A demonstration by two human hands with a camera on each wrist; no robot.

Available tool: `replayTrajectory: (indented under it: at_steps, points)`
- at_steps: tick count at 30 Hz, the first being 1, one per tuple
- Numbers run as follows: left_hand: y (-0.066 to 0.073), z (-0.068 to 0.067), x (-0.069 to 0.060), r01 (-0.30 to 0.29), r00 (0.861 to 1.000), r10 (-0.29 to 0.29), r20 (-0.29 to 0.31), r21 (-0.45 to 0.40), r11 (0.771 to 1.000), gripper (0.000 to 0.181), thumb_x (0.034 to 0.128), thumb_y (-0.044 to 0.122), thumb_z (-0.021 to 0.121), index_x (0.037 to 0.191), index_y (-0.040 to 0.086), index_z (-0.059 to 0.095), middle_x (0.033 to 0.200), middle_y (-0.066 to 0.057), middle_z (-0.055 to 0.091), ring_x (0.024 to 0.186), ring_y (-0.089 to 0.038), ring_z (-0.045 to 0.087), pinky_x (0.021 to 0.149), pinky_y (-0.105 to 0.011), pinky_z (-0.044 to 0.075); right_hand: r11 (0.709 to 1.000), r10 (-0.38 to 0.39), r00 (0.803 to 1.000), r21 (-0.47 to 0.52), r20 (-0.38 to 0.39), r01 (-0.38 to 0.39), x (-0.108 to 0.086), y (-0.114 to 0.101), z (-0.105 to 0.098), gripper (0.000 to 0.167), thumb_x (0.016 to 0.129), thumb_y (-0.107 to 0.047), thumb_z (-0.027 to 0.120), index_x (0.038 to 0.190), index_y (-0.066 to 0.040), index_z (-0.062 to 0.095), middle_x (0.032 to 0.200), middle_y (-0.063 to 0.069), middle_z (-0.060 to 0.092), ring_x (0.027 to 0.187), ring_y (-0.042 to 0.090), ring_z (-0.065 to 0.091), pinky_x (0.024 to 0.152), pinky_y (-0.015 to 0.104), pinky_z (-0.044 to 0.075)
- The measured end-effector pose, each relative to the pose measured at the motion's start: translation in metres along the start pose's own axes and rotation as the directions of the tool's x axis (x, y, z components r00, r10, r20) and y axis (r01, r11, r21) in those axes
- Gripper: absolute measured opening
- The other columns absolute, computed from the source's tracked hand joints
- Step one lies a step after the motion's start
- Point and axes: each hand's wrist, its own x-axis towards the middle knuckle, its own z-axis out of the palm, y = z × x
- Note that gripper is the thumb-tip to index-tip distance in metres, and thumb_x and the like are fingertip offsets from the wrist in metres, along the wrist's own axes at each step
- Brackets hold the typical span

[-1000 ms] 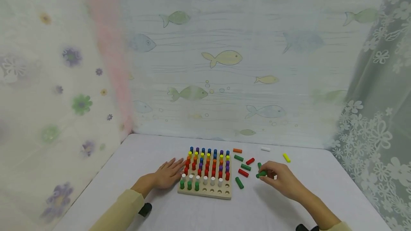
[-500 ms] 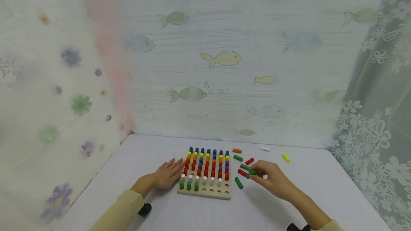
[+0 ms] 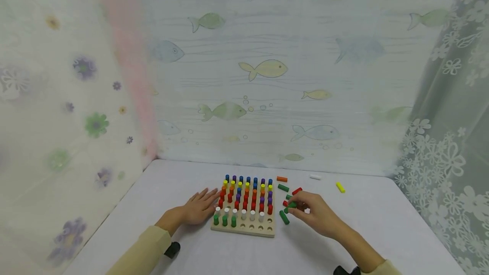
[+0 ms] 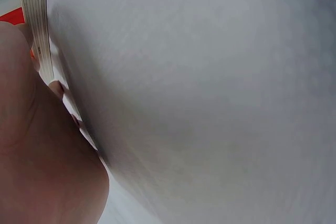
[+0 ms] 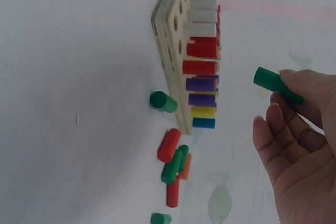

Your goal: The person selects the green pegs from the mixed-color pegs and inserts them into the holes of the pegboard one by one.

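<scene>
Currently the right hand (image 3: 314, 211) pinches a green peg (image 5: 266, 79); the left hand (image 3: 197, 211) lies outstretched beside the pegboard (image 3: 242, 232)

A small curtained-off nook, whether in a home or a studio unclear: fish-printed fabric (image 3: 282, 92) hangs beyond the far edge of a white table (image 3: 393, 215), flower-printed fabric (image 3: 76, 105) beyond its left edge, sheer floral curtain (image 3: 452, 139) beyond its right.

A green cylindrical peg (image 5: 269, 80), pinched at a slant, hangs right of the flat wooden pegboard (image 3: 243, 232), whose nearest row has three upright green pegs (image 3: 224, 221), four bare holes (image 3: 251, 227).
</scene>
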Motion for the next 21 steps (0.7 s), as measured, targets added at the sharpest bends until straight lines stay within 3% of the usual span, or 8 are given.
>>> replayTrajectory:
  at_steps: [10, 18, 21]
  points:
    - [0.002, -0.001, 0.001, 0.042, 0.999, -0.042, 0.011, 0.002, 0.999, 0.061, 0.1094, 0.042, 0.040, 0.164, 0.018, 0.025, 0.171, -0.006, 0.020, 0.158, -0.036, 0.010, 0.124, -0.062, 0.009, 0.999, -0.027, 0.999, 0.018, 0.022, 0.026, 0.008, -0.005, 0.011, 0.010, 0.098, -0.018, 0.072, 0.107, -0.015, 0.072, 0.096, -0.009, 0.069, 0.082, 0.006, 0.062, 0.079, 0.025, 0.058]
    - [0.002, 0.000, 0.002, 0.035, 0.999, -0.035, 0.016, 0.020, 0.999, 0.061, 0.1097, 0.040, 0.039, 0.164, 0.018, 0.023, 0.171, -0.006, 0.019, 0.158, -0.037, 0.010, 0.124, -0.062, 0.009, 1.000, -0.020, 0.999, 0.020, 0.036, 0.019, 0.014, -0.010, 0.020, 0.015, 0.096, -0.017, 0.073, 0.109, -0.008, 0.073, 0.097, -0.009, 0.070, 0.082, 0.006, 0.062, 0.078, 0.025, 0.058]
    - [0.002, -0.001, 0.002, 0.038, 0.999, -0.038, 0.022, 0.019, 0.999, 0.061, 0.1097, 0.040, 0.039, 0.164, 0.018, 0.023, 0.171, -0.005, 0.019, 0.158, -0.036, 0.009, 0.124, -0.062, 0.008, 0.999, -0.008, 0.999, 0.035, 0.048, 0.006, 0.016, -0.012, 0.024, 0.014, 0.096, -0.018, 0.073, 0.108, -0.012, 0.073, 0.097, -0.009, 0.069, 0.082, 0.007, 0.062, 0.079, 0.026, 0.058]
